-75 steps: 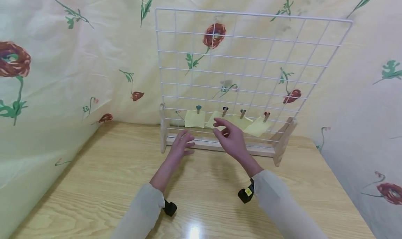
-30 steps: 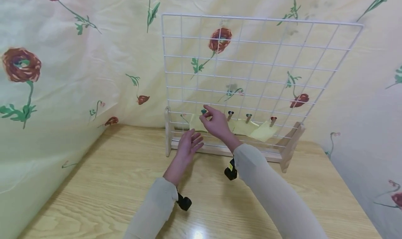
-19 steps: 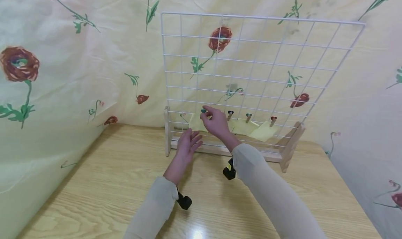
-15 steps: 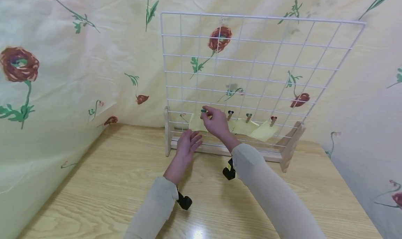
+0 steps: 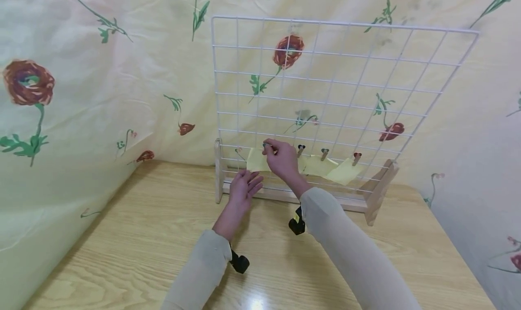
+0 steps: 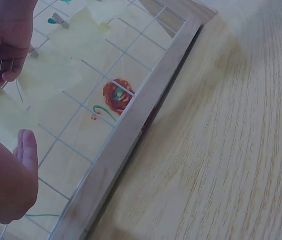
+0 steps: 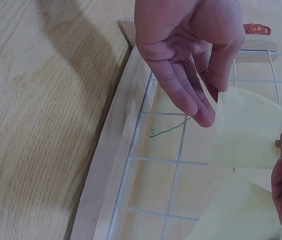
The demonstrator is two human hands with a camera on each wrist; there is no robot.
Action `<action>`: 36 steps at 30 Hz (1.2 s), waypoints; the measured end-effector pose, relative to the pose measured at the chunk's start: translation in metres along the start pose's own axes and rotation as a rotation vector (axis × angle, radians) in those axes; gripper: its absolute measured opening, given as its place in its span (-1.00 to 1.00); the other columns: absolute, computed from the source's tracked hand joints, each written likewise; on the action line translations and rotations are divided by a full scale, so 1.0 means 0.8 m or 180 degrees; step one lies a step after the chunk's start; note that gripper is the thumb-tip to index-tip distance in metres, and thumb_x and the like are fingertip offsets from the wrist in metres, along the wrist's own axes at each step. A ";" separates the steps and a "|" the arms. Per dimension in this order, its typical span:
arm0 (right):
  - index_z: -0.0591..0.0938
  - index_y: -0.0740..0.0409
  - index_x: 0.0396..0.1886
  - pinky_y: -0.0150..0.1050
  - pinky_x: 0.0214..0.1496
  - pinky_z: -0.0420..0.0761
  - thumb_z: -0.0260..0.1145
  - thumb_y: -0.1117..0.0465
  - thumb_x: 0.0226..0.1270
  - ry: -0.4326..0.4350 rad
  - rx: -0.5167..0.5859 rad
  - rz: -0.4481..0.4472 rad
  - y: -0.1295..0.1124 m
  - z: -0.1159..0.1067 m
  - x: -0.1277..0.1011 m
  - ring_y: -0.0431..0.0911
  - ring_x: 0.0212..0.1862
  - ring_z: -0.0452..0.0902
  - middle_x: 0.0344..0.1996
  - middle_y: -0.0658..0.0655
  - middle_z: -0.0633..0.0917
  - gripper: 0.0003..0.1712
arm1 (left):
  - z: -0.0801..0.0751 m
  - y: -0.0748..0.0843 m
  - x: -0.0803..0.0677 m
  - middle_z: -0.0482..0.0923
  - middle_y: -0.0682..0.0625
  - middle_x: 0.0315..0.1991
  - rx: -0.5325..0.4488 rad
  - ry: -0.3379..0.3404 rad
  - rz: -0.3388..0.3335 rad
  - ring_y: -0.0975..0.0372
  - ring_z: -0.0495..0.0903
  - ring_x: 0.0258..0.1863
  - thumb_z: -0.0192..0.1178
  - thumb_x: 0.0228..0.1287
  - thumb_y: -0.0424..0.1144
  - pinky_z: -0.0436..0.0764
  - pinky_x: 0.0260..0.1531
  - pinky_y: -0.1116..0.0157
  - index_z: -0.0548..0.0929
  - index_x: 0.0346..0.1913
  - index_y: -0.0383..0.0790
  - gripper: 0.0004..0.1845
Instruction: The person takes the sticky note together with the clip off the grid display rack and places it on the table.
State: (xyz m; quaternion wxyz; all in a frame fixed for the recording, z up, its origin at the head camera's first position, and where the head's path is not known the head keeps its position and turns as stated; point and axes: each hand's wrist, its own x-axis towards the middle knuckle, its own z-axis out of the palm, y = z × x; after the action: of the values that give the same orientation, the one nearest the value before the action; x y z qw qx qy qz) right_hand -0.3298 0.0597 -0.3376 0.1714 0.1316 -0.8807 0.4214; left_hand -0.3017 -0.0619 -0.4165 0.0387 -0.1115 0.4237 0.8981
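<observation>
At the left end of a white wire grid (image 5: 346, 24), a yellow paper note (image 5: 255, 159) hangs from a small wooden clothespin with a teal top (image 5: 265, 145). My right hand (image 5: 282, 158) pinches that clothespin between thumb and fingers, covering most of it and part of the note. Below, my left hand (image 5: 240, 190) pinches the note's lower edge between thumb and forefinger, its other fingers extended. In the right wrist view the note (image 7: 250, 130) spans the space between both hands, and the wooden tip of the clothespin (image 7: 278, 143) lies against it.
Further yellow notes (image 5: 317, 165) hang to the right under clothespins with dark (image 5: 301, 150), green and red (image 5: 357, 159) tops. Wooden feet (image 5: 220, 174) and a low crossbar hold the grid on the wood-grain table (image 5: 142, 237). Flowered cloth (image 5: 175, 65) surrounds it.
My right hand has moved left from before the second note to the leftmost clothespin. My left hand has shifted slightly and turned, its fingers now at the note's lower edge. Lately both hold nearly still.
</observation>
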 end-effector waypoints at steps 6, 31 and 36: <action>0.70 0.23 -0.02 -0.44 -0.67 0.28 0.14 0.26 0.43 0.0181 0.0084 0.0021 0.003 0.001 -0.002 -0.16 -0.59 0.44 -0.38 0.12 0.77 -0.72 | 0.000 -0.002 -0.001 0.53 -0.16 -0.05 0.0083 0.0059 0.0057 0.17 0.67 -0.23 -0.09 0.52 -0.28 0.66 -0.02 0.21 0.39 0.09 -0.31 -0.77; 0.73 0.25 -0.10 -0.48 -0.39 0.36 0.19 0.27 0.41 0.0556 0.0449 -0.0109 0.004 -0.001 -0.002 -0.23 -0.56 0.46 -0.45 0.11 0.76 -0.76 | -0.008 0.002 -0.009 0.53 -0.12 -0.05 0.0266 0.0045 0.0044 0.18 0.67 -0.24 -0.07 0.52 -0.24 0.61 0.08 0.17 0.45 0.05 -0.23 -0.80; 0.74 0.23 -0.11 -0.52 -0.61 0.33 0.20 0.27 0.41 0.0567 0.0615 -0.0135 0.002 -0.008 -0.006 -0.25 -0.57 0.43 -0.45 0.11 0.76 -0.77 | -0.009 0.006 -0.011 0.53 -0.11 -0.06 0.0308 0.0027 0.0103 0.16 0.67 -0.22 -0.07 0.51 -0.24 0.67 -0.04 0.25 0.44 0.08 -0.24 -0.78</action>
State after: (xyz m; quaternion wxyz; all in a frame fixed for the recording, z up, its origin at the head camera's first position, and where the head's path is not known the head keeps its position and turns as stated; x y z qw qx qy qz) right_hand -0.3248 0.0663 -0.3368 0.2442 0.1282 -0.8143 0.5107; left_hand -0.2928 -0.0705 -0.4153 0.0278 -0.1064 0.4684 0.8766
